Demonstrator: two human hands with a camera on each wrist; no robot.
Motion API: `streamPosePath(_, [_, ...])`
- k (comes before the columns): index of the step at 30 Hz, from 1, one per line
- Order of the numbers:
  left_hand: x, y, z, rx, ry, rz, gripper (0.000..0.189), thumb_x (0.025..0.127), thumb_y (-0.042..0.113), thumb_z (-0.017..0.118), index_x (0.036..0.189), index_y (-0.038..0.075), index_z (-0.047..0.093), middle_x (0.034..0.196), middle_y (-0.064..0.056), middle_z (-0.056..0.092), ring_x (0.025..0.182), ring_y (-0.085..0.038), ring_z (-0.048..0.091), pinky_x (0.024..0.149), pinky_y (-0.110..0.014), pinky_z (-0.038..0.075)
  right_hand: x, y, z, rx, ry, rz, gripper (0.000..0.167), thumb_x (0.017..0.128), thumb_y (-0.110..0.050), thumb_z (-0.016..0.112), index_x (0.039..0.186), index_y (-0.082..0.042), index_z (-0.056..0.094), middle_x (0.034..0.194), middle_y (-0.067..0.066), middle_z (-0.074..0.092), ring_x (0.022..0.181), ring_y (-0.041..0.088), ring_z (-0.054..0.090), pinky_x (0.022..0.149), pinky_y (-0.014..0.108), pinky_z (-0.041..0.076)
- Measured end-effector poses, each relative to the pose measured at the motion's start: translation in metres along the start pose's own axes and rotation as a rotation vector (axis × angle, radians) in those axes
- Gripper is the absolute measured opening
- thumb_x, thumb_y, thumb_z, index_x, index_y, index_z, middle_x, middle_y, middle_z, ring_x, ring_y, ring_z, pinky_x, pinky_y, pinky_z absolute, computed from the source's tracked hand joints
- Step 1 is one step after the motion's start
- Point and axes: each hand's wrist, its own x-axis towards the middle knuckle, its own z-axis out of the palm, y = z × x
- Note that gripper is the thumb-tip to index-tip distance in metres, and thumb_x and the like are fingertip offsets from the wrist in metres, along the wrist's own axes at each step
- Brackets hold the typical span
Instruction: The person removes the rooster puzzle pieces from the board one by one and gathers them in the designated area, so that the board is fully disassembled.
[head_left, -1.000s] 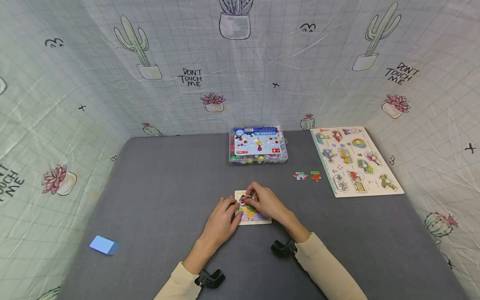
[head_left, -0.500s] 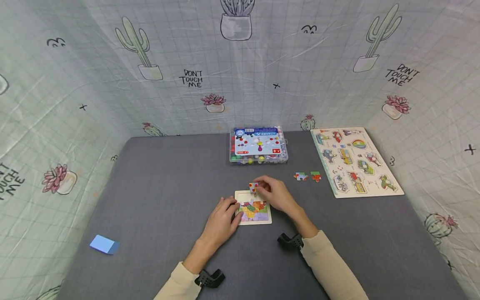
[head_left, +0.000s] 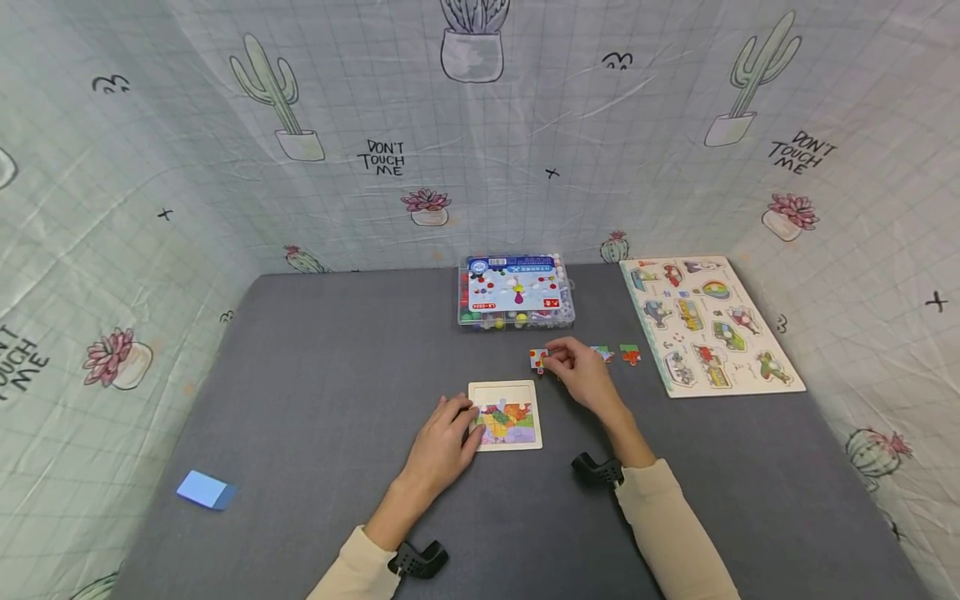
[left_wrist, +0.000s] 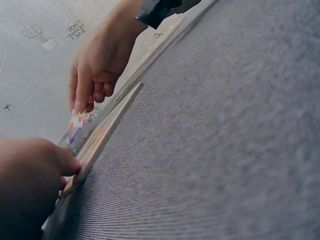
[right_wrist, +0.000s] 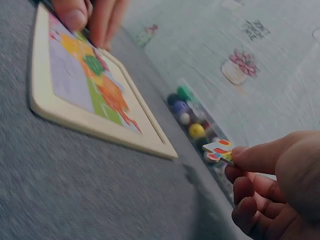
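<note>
A small wooden puzzle tray (head_left: 517,445) lies on the grey table, its lower part filled with colourful pieces and its upper strip bare. Across the tray's left side, my left hand (head_left: 442,442) rests with thumb and fingertips on top. My right hand (head_left: 588,379) pinches a jigsaw piece (head_left: 537,359) with red spots between thumb and fingers, up and to the right of the tray. In the right wrist view the piece (right_wrist: 220,149) is held clear of the tray. Two loose pieces lie beyond the right hand: one (head_left: 602,353) partly hidden, another (head_left: 630,355) in full view.
A clear plastic box (head_left: 517,292) of coloured beads stands at the back. To the right lies a large picture board (head_left: 712,325). A blue block (head_left: 206,490) sits far left. Printed cloth (head_left: 495,150) rises behind the table.
My right hand has lifted the spotted piece off the tray's upper area and carried it right and away, baring the strip there. The left hand stays in place.
</note>
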Motion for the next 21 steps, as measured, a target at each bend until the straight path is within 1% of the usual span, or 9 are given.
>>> streamPosePath(5, [-0.003, 0.006, -0.002, 0.022, -0.019, -0.013, 0.031, 0.089, 0.023, 0.077, 0.111, 0.000, 0.073, 0.118, -0.014, 0.067, 0.121, -0.033, 0.064, 0.104, -0.053, 0.050, 0.002, 0.010, -0.009, -0.027, 0.032, 0.027, 0.026, 0.096, -0.016, 0.068, 0.118, -0.003, 0.067, 0.094, 0.014, 0.073, 0.067, 0.013, 0.053, 0.058, 0.023, 0.041])
streamPosePath(9, [-0.006, 0.008, -0.003, 0.030, -0.042, -0.033, 0.037, 0.088, 0.025, 0.077, 0.115, 0.000, 0.072, 0.126, -0.017, 0.065, 0.123, -0.035, 0.063, 0.105, -0.052, 0.050, 0.003, 0.015, -0.014, -0.046, 0.065, 0.024, 0.026, 0.095, -0.014, 0.069, 0.119, -0.002, 0.068, 0.095, 0.016, 0.074, 0.069, 0.014, 0.056, 0.060, 0.024, 0.042])
streamPosePath(14, [-0.008, 0.011, -0.003, 0.026, -0.068, -0.063, 0.042, 0.090, 0.028, 0.076, 0.120, -0.001, 0.070, 0.137, -0.021, 0.060, 0.128, -0.037, 0.060, 0.107, -0.052, 0.048, 0.004, 0.021, -0.019, -0.092, 0.083, 0.039, 0.027, 0.095, -0.014, 0.068, 0.120, -0.002, 0.069, 0.095, 0.017, 0.074, 0.072, 0.020, 0.059, 0.064, 0.029, 0.043])
streamPosePath(18, [-0.010, 0.012, -0.003, 0.025, -0.073, -0.070, 0.044, 0.090, 0.028, 0.075, 0.122, -0.001, 0.069, 0.137, -0.021, 0.061, 0.130, -0.037, 0.058, 0.109, -0.051, 0.047, 0.003, 0.024, -0.022, -0.145, 0.087, 0.059, 0.029, 0.095, -0.015, 0.069, 0.121, -0.001, 0.069, 0.098, 0.018, 0.074, 0.080, 0.026, 0.065, 0.070, 0.034, 0.048])
streamPosePath(21, [-0.011, 0.012, -0.003, 0.026, -0.084, -0.077, 0.045, 0.091, 0.029, 0.074, 0.124, -0.001, 0.068, 0.137, -0.020, 0.061, 0.131, -0.036, 0.057, 0.111, -0.050, 0.045, 0.002, 0.025, -0.023, -0.156, 0.091, 0.064, 0.029, 0.095, -0.015, 0.068, 0.120, 0.001, 0.069, 0.098, 0.019, 0.074, 0.084, 0.030, 0.067, 0.074, 0.041, 0.051])
